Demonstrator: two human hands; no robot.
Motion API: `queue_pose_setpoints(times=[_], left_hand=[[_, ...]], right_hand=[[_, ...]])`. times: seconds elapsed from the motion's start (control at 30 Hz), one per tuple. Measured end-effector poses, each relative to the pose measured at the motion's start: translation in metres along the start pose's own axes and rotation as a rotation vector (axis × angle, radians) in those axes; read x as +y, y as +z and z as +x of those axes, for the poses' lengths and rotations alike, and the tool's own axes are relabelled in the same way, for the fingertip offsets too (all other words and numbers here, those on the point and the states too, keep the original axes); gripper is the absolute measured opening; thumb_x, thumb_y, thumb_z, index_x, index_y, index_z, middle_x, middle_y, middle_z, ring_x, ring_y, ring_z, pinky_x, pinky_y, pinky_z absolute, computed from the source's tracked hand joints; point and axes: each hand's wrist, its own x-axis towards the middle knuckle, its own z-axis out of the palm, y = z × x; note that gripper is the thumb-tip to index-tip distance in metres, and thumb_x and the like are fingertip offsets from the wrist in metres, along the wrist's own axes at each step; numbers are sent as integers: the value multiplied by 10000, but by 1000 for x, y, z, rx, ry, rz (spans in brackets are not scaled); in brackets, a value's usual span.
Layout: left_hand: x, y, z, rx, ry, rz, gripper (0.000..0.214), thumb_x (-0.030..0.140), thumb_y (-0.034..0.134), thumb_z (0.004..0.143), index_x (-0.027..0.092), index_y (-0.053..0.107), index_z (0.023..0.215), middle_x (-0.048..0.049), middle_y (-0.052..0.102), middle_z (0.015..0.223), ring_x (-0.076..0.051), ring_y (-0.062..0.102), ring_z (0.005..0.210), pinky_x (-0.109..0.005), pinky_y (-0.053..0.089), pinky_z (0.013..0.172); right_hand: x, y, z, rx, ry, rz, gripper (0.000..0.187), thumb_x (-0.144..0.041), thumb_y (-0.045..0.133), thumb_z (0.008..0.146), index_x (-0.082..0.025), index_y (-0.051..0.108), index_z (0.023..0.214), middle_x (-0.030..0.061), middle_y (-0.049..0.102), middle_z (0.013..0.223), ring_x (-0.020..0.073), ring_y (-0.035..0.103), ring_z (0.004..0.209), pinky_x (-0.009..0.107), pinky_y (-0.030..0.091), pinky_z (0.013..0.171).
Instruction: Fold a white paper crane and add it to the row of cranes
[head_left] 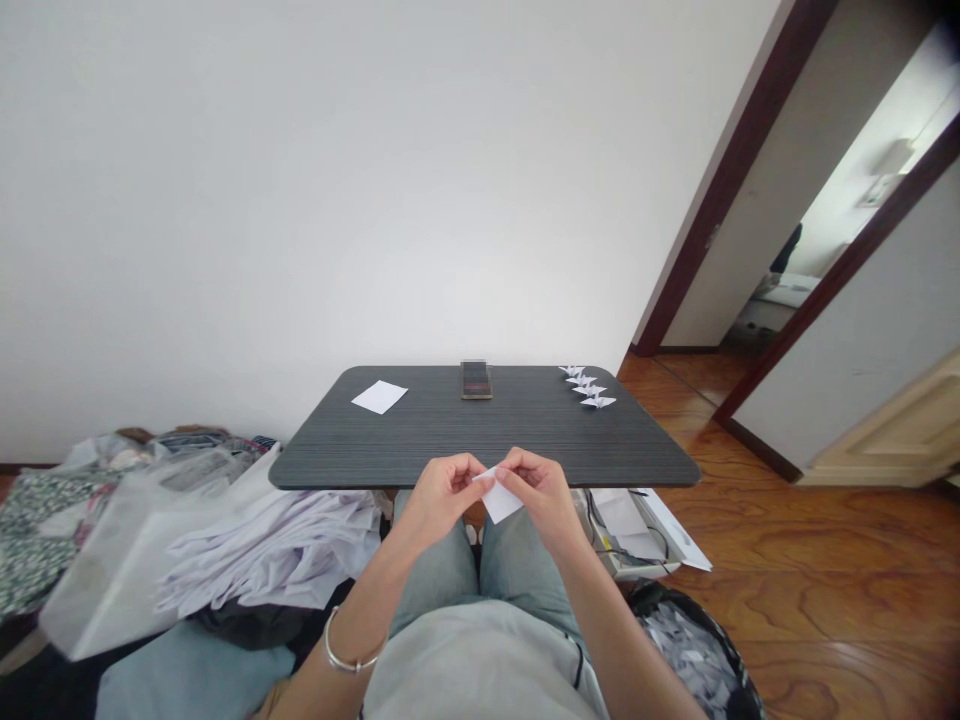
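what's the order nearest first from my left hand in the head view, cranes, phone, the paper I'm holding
1. Held paper: touching the left hand.
2. Phone: ahead, near the far edge of the table.
3. Paper cranes: far right corner.

Open tabletop (pixel 442 432) centre, phone (pixel 476 380) behind, cranes (pixel 589 391) right, sheet (pixel 380 397) left

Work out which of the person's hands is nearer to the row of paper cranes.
Right. The right hand is nearer the person and left of the paper cranes; the left hand is likewise, but farther left.
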Motion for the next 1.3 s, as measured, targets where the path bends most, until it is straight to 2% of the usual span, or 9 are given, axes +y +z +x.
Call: queue_pose_setpoints(times=[0.2,0.33,0.47,0.8,1.13,1.3], left_hand=[[-1,1,0,-4,-13,-10,278,394,628,713,133,551,653,12,553,587,-91,470,519,-200,334,488],[1,1,0,9,-4,-32,265,372,634,709,134,540,642,14,548,576,-89,460,520,-200,329,491],[2,-1,1,43,18,-54,257,361,642,700,132,547,637,29,528,549,-76,426,495,-199,309,492],[-1,-3,5,97,76,-22,238,350,614,729,115,593,690,18,532,580,-80,419,524,-203,289,501],[-3,-3,6,129,157,-3,223,300,558,768,125,554,630,25,498,562,-82,413,536,-202,307,522],[-4,0,7,129,151,-37,243,341,561,769,130,548,649,27,495,571,-83,422,532,-198,315,509]], right_hand=[[1,4,-1,35,-2,35,217,-314,663,676,-179,523,579,-47,468,510,84,385,443,210,283,446],[1,2,-1,4,26,53,223,-338,628,715,-175,531,598,-46,462,511,80,374,441,209,274,444],[-1,-4,-2,-15,9,-8,224,-340,604,743,-166,552,611,-46,445,512,77,341,454,209,237,437],[-3,-6,-4,-35,-11,-158,199,-284,599,749,-159,539,607,-47,444,516,78,363,474,210,256,458],[-1,-5,-4,-33,-32,-171,199,-284,595,744,-158,539,600,-46,455,515,79,374,471,205,271,459],[-2,-4,-2,-19,-35,-211,204,-300,597,740,-159,546,602,-45,456,499,78,375,457,204,272,442]])
